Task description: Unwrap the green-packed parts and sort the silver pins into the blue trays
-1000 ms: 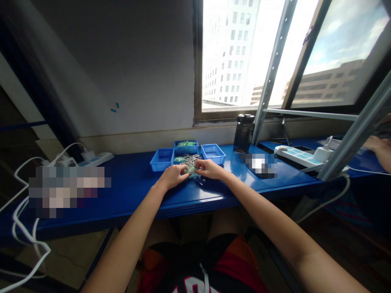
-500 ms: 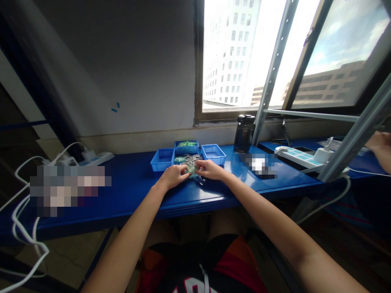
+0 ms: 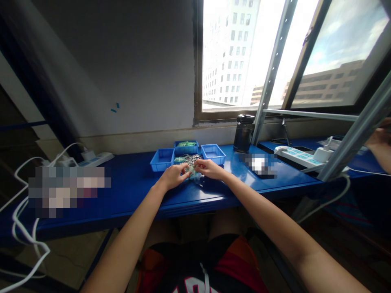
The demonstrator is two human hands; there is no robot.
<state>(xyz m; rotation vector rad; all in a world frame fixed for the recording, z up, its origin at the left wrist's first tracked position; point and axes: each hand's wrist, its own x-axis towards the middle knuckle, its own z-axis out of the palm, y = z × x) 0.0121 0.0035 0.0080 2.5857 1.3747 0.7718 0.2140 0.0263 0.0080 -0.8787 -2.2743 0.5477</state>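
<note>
Pale-green translucent film (image 3: 192,171), seemingly plastic, held between left hand (image 3: 174,176) and right hand (image 3: 210,169), low over glossy blue tabletop (image 3: 131,195), just in front of heaped silver metal pieces (image 3: 192,159); left hand narrow, pinching near side; right hand likewise narrow, fingertips at upper right edge; exact finger contact too small to tell; advisable to pinch lightly, steady with left, work with right, avoid creasing, and keep clear of loose metal.

A small, translucent, pale-green plastic piece (image 3: 192,171) sits between the left hand (image 3: 173,176) and right hand (image 3: 210,169), partly covered by fingers, its outline unclear.
</note>
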